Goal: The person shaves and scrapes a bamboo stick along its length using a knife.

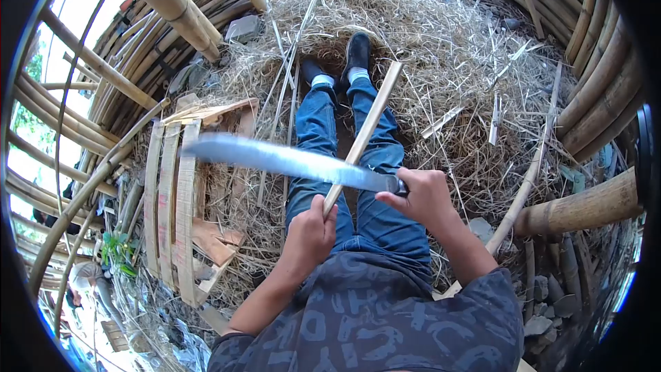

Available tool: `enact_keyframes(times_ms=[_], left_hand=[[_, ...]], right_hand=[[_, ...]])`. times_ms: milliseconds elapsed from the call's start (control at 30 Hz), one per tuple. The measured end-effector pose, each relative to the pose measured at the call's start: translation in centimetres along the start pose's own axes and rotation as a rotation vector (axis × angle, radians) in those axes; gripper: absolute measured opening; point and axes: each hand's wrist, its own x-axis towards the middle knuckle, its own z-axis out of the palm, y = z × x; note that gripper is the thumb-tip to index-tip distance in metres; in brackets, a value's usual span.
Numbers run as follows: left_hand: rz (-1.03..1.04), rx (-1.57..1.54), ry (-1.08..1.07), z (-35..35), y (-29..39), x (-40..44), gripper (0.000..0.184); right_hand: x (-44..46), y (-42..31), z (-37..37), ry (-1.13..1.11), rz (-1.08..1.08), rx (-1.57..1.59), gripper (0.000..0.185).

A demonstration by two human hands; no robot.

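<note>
My left hand (310,233) is closed around the lower end of a flat bamboo strip (375,109), which slants up and to the right over my legs. In my right hand (425,200) is the dark handle of a machete (275,158). Its long, wide blade points left and crosses over the strip just above my left hand. The blade is slightly smeared by motion toward its tip. Whether the edge touches the strip I cannot tell. Both hands are above my jeans (385,217), with my legs stretched out forward.
Curly shavings (441,34) cover the ground around my legs. A wooden pallet (184,193) lies at the left. Thick bamboo poles (172,3) stand at the upper left, and another pole (585,203) juts in from the right. Loose strips (444,122) lie on the shavings.
</note>
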Motion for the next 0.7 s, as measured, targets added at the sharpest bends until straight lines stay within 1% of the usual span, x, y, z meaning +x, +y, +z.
enact_keyframes(times_ms=[33, 67, 100, 133, 167, 233, 300, 400, 433, 467, 533, 600, 667, 700], left_hand=[[0.05, 0.007, 0.03, 0.0, 0.1, 0.2, 0.021], [0.057, 0.015, 0.023, -0.2, 0.1, 0.4, 0.021], [0.037, 0.024, 0.005, -0.2, 0.2, 0.4, 0.021], [0.012, 0.03, -0.013, -0.2, 0.2, 0.3, 0.021], [-0.014, 0.032, -0.04, -0.1, 0.1, 0.3, 0.021], [0.004, 0.03, -0.031, 0.4, -0.4, 0.2, 0.022], [0.021, 0.035, -0.028, 0.4, -0.5, 0.1, 0.023], [-0.017, 0.041, -0.038, -0.1, -0.1, -0.2, 0.022], [-0.045, 0.055, -0.016, -0.6, -0.2, -0.2, 0.021], [-0.073, 0.071, 0.006, -1.0, -0.5, -0.3, 0.021], [-0.056, 0.075, 0.029, -1.3, -1.1, -0.2, 0.021], [-0.106, 0.114, 0.007, -1.3, -0.9, -0.1, 0.021], [-0.115, 0.096, 0.013, -0.4, -0.4, -0.1, 0.021], [-0.129, 0.083, 0.015, 0.1, -0.1, -0.2, 0.021]], right_hand=[[0.4, 0.2, -0.3, 0.018, -0.055, -0.05, 0.064], [0.7, 0.6, -0.5, 0.032, -0.108, -0.1, 0.065], [1.0, 1.4, -0.6, 0.014, -0.116, -0.129, 0.066], [1.2, 2.2, -0.1, 0.05, -0.158, -0.126, 0.067], [1.1, 2.5, -0.1, 0.032, -0.14, -0.131, 0.067], [1.2, 2.9, 0.0, 0.015, -0.13, -0.137, 0.067], [1.0, 3.6, 0.4, 0.104, -0.213, -0.193, 0.067], [1.2, 5.2, 0.6, 0.125, -0.174, -0.197, 0.068], [1.3, 5.9, 0.8, 0.117, -0.117, -0.158, 0.068], [1.3, 6.4, 0.7, 0.109, -0.118, -0.155, 0.068], [1.7, 7.0, 0.3, 0.116, -0.068, -0.278, 0.068], [1.5, 5.8, 0.1, 0.083, -0.072, -0.273, 0.066], [1.0, 3.6, 0.6, 0.019, -0.029, -0.097, 0.065], [0.6, 2.3, 0.5, -0.022, -0.06, -0.069, 0.065]])
